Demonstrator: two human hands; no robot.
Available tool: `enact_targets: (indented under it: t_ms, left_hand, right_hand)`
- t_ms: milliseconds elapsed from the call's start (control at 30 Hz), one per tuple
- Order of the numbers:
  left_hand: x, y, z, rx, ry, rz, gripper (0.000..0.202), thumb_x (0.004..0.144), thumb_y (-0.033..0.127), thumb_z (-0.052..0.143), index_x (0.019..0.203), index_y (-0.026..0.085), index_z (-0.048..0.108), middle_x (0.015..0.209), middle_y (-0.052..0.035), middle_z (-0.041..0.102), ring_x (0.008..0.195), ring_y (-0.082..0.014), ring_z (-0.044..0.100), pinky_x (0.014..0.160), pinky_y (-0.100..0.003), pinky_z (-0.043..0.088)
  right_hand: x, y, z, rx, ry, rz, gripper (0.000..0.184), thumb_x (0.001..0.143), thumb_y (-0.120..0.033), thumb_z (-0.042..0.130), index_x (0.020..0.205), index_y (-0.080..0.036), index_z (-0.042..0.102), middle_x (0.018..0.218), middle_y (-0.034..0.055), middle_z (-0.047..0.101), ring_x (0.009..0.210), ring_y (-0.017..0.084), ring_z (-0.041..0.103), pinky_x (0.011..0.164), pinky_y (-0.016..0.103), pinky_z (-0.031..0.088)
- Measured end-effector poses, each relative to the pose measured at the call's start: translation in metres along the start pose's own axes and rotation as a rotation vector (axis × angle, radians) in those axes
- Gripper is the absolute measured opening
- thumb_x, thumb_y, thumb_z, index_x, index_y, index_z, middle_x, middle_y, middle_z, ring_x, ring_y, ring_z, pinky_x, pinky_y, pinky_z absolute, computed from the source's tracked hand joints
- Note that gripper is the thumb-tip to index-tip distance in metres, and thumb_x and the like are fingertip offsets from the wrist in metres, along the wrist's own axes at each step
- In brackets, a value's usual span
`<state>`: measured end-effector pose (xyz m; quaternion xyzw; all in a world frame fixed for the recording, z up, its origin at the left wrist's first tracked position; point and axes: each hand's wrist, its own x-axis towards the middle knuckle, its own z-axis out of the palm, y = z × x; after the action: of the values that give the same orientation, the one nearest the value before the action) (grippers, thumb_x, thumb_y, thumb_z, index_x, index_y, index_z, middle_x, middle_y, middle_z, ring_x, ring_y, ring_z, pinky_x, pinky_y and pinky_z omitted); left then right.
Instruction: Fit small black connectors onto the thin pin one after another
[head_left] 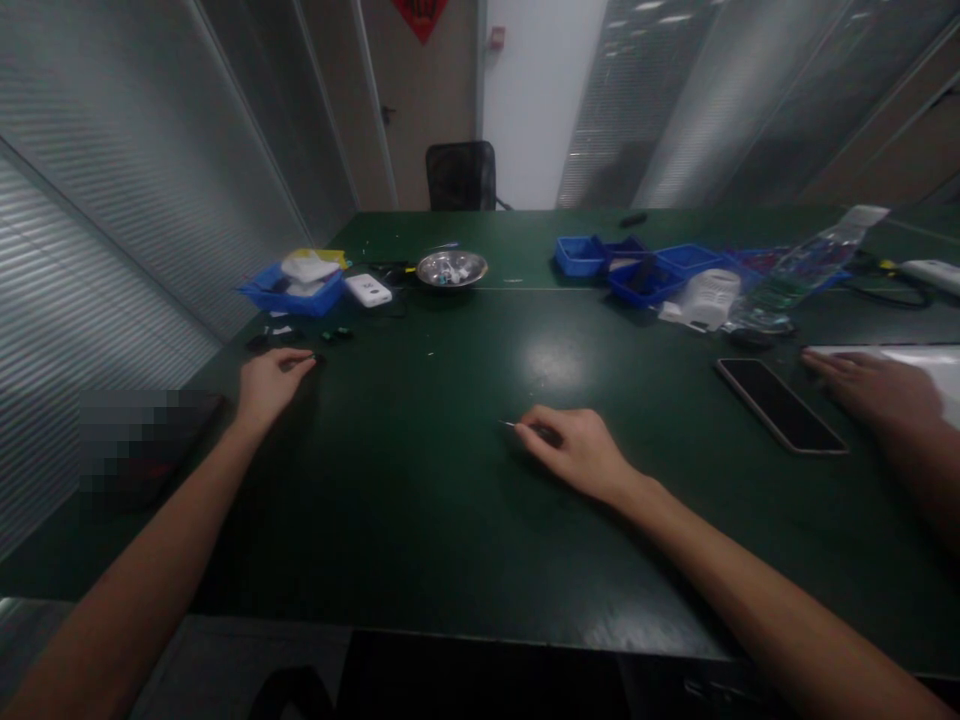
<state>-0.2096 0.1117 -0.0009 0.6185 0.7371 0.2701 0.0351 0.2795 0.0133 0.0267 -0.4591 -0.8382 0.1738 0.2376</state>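
My left hand (271,381) rests on the dark green table (420,520) at the left, fingers curled, fingertips pinching a small dark part (318,357). More small dark parts (300,335) lie just beyond it. My right hand (577,450) lies near the table's middle with its fingers closed round a thin tool (517,427) whose metal tip points left.
A blue tray (292,290) with white items, a white box (367,290) and a metal bowl (451,268) stand at the back left. Blue trays (637,268), a white device (709,298) and a plastic bottle (802,270) are back right. A phone (780,405) lies beside another person's hand (874,388).
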Motion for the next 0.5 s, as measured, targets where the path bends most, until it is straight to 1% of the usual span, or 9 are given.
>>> enact_targets:
  t_ms: [67, 100, 167, 200, 300, 367, 433, 500]
  left_hand:
    - [-0.005, 0.011, 0.002, -0.041, -0.047, 0.037, 0.037, 0.088, 0.042, 0.071, 0.116, 0.017, 0.075, 0.102, -0.0027, 0.072, 0.085, -0.0177, 0.062, 0.079, -0.027, 0.047]
    - [-0.009, 0.020, 0.004, -0.070, -0.088, 0.070, 0.038, 0.088, 0.044, 0.071, 0.115, 0.018, 0.075, 0.100, -0.0033, 0.072, 0.083, -0.0179, 0.062, 0.075, -0.027, 0.047]
    - [-0.021, 0.046, 0.008, -0.134, -0.205, 0.173, 0.039, 0.087, 0.046, 0.070, 0.116, 0.020, 0.074, 0.099, -0.0049, 0.072, 0.080, -0.0184, 0.061, 0.069, -0.027, 0.046]
    - [-0.030, 0.062, 0.010, -0.169, -0.285, 0.228, 0.039, 0.088, 0.047, 0.069, 0.117, 0.021, 0.074, 0.099, -0.0054, 0.071, 0.080, -0.0184, 0.061, 0.067, -0.027, 0.046]
    - [-0.064, 0.117, 0.016, -0.300, -0.488, 0.416, 0.036, 0.092, 0.045, 0.065, 0.117, 0.021, 0.073, 0.103, -0.0069, 0.069, 0.082, -0.0182, 0.061, 0.069, -0.028, 0.047]
    - [-0.088, 0.151, 0.022, -0.383, -0.567, 0.526, 0.029, 0.093, 0.041, 0.065, 0.112, 0.020, 0.073, 0.102, -0.0064, 0.068, 0.085, -0.0177, 0.061, 0.072, -0.028, 0.048]
    - [-0.110, 0.176, 0.029, -0.458, -0.636, 0.614, 0.022, 0.092, 0.034, 0.066, 0.108, 0.020, 0.073, 0.102, -0.0057, 0.067, 0.087, -0.0168, 0.061, 0.075, -0.028, 0.048]
    - [-0.126, 0.191, 0.035, -0.500, -0.668, 0.677, 0.017, 0.092, 0.028, 0.066, 0.105, 0.019, 0.071, 0.100, -0.0050, 0.066, 0.087, -0.0163, 0.060, 0.076, -0.028, 0.047]
  right_hand:
    - [0.000, 0.001, -0.001, 0.005, -0.008, -0.005, 0.032, 0.102, -0.043, 0.048, 0.097, -0.020, 0.070, 0.070, -0.0002, 0.068, 0.055, 0.011, 0.056, 0.057, 0.025, 0.038]
    - [-0.001, 0.001, -0.001, 0.007, -0.018, -0.007, 0.032, 0.102, -0.043, 0.048, 0.097, -0.020, 0.070, 0.070, -0.0004, 0.067, 0.055, 0.011, 0.056, 0.057, 0.025, 0.037]
    - [-0.001, 0.002, -0.001, 0.008, -0.048, -0.013, 0.032, 0.102, -0.043, 0.048, 0.097, -0.020, 0.070, 0.070, -0.0009, 0.067, 0.055, 0.010, 0.055, 0.057, 0.025, 0.037]
    - [-0.001, 0.002, -0.001, 0.008, -0.067, -0.019, 0.032, 0.102, -0.043, 0.048, 0.098, -0.020, 0.070, 0.070, -0.0011, 0.067, 0.055, 0.010, 0.055, 0.057, 0.024, 0.036]
    - [0.000, 0.002, 0.001, -0.003, -0.111, -0.063, 0.030, 0.101, -0.043, 0.050, 0.099, -0.021, 0.070, 0.071, -0.0015, 0.067, 0.056, 0.010, 0.056, 0.058, 0.024, 0.036]
    - [-0.001, 0.002, 0.002, -0.015, -0.127, -0.102, 0.028, 0.101, -0.041, 0.051, 0.100, -0.021, 0.070, 0.074, -0.0010, 0.068, 0.057, 0.010, 0.056, 0.059, 0.024, 0.036]
    - [-0.001, 0.001, 0.003, -0.019, -0.145, -0.134, 0.026, 0.100, -0.039, 0.051, 0.100, -0.021, 0.070, 0.076, -0.0003, 0.068, 0.059, 0.010, 0.057, 0.060, 0.024, 0.036]
    - [-0.002, 0.000, 0.004, -0.017, -0.175, -0.155, 0.024, 0.099, -0.037, 0.052, 0.099, -0.021, 0.070, 0.075, -0.0002, 0.068, 0.061, 0.011, 0.058, 0.062, 0.025, 0.036]
